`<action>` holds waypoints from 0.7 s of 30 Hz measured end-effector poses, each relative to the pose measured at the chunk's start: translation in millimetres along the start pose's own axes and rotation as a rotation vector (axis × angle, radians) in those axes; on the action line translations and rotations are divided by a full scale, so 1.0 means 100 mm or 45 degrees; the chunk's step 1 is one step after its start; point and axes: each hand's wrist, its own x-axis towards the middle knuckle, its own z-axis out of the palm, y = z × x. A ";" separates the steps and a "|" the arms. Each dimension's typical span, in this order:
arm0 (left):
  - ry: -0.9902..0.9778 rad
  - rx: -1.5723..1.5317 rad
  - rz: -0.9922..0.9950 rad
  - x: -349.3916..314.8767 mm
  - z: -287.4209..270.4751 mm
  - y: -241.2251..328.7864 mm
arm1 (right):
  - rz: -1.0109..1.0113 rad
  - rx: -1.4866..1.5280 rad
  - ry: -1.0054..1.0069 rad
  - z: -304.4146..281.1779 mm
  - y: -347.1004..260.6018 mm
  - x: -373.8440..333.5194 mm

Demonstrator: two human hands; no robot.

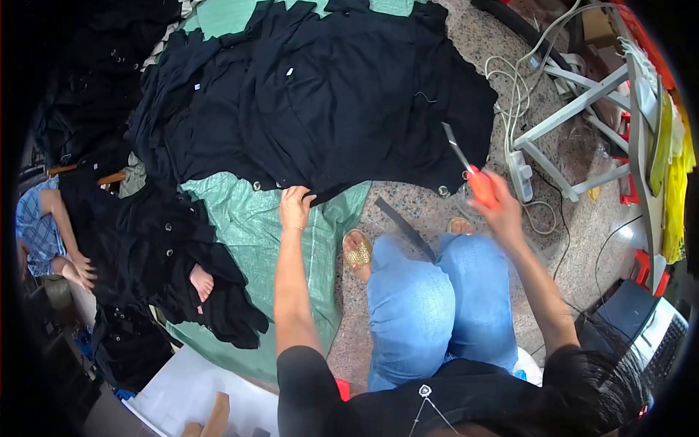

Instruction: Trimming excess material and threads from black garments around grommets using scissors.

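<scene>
Gripping soft black knitted garments and an orange-handled, slim-bladed metal knife

From where I stand, the person's left hand reaches out on a nearly straight arm, fingers closed over the near edge of the garments, which spread across the far side. The right forearm angles inward, its hand wrapped around the knife, blade tilted far and left; I can't tell whether it touches the cloth.

A crinkled green plastic sheet lies partly underneath. On the left, another person's hand and a bare foot rest on more black clothing. A white power strip and pale metal frame crowd the right.
</scene>
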 end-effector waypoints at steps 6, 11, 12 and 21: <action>0.127 -0.300 -0.044 0.31 -0.83 1.19 | -0.383 0.013 -0.281 0.93 -0.49 0.71; -0.010 -0.713 0.113 0.08 -1.52 2.65 | -0.657 0.046 -0.078 1.20 -0.65 0.88; -0.087 -0.827 0.115 -0.05 -1.61 2.78 | -0.508 -0.044 0.003 1.15 -0.63 0.96; 0.486 -0.412 0.252 -0.36 -2.86 2.43 | -0.683 -0.130 0.395 -0.79 -1.13 0.21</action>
